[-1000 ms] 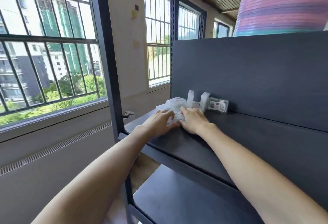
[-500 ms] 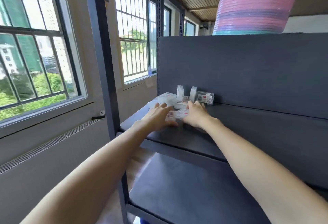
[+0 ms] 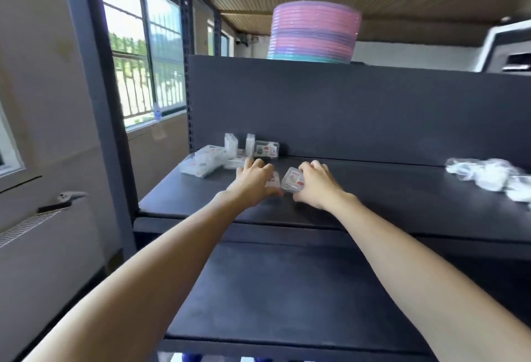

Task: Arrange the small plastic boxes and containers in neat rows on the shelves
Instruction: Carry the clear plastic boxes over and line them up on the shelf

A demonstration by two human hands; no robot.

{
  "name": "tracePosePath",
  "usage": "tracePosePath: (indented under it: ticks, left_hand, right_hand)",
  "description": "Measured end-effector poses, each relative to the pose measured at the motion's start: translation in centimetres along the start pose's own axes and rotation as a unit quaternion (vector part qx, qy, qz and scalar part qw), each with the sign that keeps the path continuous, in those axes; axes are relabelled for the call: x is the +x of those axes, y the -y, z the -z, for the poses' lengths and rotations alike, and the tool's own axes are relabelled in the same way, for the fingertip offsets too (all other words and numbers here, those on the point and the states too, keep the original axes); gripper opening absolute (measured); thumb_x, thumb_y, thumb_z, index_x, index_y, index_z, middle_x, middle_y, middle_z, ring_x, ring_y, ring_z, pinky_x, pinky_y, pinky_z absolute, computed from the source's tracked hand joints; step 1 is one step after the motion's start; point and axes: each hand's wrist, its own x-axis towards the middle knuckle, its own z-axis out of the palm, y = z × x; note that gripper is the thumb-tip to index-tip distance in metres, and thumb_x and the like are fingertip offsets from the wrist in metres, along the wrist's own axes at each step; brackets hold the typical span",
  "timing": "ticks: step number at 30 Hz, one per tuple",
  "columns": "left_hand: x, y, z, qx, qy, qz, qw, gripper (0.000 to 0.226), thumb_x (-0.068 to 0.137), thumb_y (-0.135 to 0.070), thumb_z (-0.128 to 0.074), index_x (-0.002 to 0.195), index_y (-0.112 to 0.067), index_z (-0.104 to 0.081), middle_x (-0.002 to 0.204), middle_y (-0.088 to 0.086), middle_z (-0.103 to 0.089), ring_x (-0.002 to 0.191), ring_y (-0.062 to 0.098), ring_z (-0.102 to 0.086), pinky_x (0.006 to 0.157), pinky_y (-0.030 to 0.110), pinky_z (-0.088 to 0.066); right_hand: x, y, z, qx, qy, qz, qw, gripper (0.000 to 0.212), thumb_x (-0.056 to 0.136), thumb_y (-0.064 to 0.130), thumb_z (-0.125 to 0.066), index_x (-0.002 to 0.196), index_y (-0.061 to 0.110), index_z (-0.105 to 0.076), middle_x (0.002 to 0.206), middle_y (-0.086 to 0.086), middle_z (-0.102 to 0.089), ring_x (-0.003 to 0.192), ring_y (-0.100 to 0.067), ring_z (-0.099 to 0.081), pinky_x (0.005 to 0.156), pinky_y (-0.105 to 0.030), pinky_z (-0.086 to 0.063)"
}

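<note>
A: What's around you, biggest first?

B: The dark shelf (image 3: 373, 189) with its tall back panel (image 3: 344, 109), a stack of pink and purple lids (image 3: 313, 34) on top, crumpled clear wrappers (image 3: 488, 176) at your far right, and a cluster of clear boxes (image 3: 218, 157) back left.

A: And your hands?

B: Your right hand (image 3: 316, 186) clasps a small clear box (image 3: 293, 180), tilted; your left hand (image 3: 253, 182) covers another box (image 3: 275, 180), grasp unclear.

A: Changed?

B: Both hands have pulled those boxes away from the cluster.
</note>
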Motion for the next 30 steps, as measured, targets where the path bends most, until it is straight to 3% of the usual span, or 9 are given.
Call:
tracePosePath:
  ticks: [9, 19, 30]
  left_hand:
    - [1.1, -8.4, -2.2, 0.008, -0.003, -0.118, 0.993, 0.055, 0.09, -0.047, -0.062, 0.135, -0.018, -0.049, 0.128, 0.006, -0.047, 0.12, 0.029, -0.035, 0.098, 0.043, -0.032]
    - [2.4, -20.0, -3.4, -0.002, 0.002, -0.207, 0.978, 0.056, 0.091, -0.051, -0.059, 0.137, -0.02, -0.048, 0.128, 0.005, -0.046, 0.12, 0.027, -0.036, 0.099, 0.041, -0.032]
    - [3.0, -38.0, -6.1, -0.037, 0.015, -0.277, 0.96, 0.053, 0.091, -0.054, -0.057, 0.131, -0.019, -0.051, 0.13, 0.003, -0.049, 0.119, 0.026, -0.038, 0.096, 0.041, -0.035]
  right_hand:
    - [-7.5, -6.6, 4.2, -0.038, -0.068, -0.056, 0.995, 0.056, 0.08, 0.031, -0.068, 0.131, 0.017, -0.052, 0.119, -0.008, -0.054, 0.114, -0.03, -0.044, 0.092, -0.04, -0.045]
    - [-14.2, -14.1, 9.5, -0.098, -0.088, -0.116, 0.985, 0.057, 0.082, 0.031, -0.068, 0.135, 0.023, -0.051, 0.125, -0.005, -0.055, 0.116, -0.028, -0.047, 0.099, -0.037, -0.042]
    - [-24.6, -27.9, 16.4, -0.068, -0.087, -0.192, 0.975, 0.064, 0.079, 0.023, -0.073, 0.138, 0.023, -0.05, 0.128, 0.0, -0.052, 0.122, -0.022, -0.045, 0.099, -0.04, -0.044]
